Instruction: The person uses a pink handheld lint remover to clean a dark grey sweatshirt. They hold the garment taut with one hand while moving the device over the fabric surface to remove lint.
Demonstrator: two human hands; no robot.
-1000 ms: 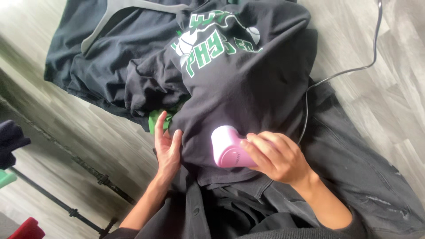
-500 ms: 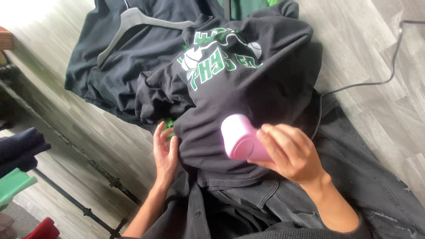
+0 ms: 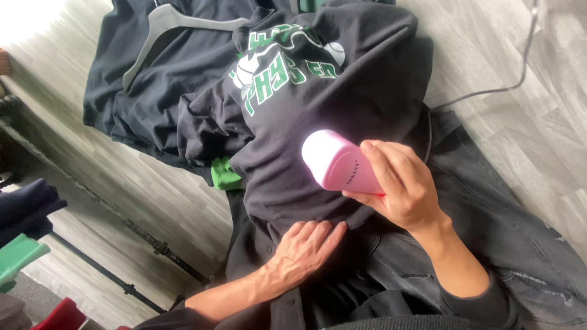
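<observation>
- Floor [image 3: 538, 153]: grey wood-look planks, bearing all the garments in view.
- Dark denim garment [image 3: 507, 244]: spread at lower right, running under the other clothes and beneath both forearms.
- Black sweatshirt [image 3: 342, 104]: lies on top of the pile at centre, green and white lettering and a ball graphic facing up near its upper edge. Its lower hem reaches the left hand.
- Navy garment [image 3: 159, 104]: lies upper left, partly under the sweatshirt.
- Grey hanger [image 3: 177, 27]: rests on the navy garment, one arm sloping down to the left.
- Dark rail [image 3: 128, 229]: runs diagonally across the floor at lower left.
- Grey cable [image 3: 501, 88]: trails across the floor at upper right and passes behind the sweatshirt.
- Right hand [image 3: 403, 186]: fingers and thumb wrapped firmly around the pink device, gripping its rear half.
- Left hand [image 3: 306, 247]: fingers extended, holding nothing, palm pressed flat on the sweatshirt hem just below the device.
- Pink device [image 3: 336, 162]: small rounded handheld appliance, its pale front end touching the sweatshirt fabric at centre.
- Green fabric [image 3: 225, 174]: small patch showing at the sweatshirt's left edge.
</observation>
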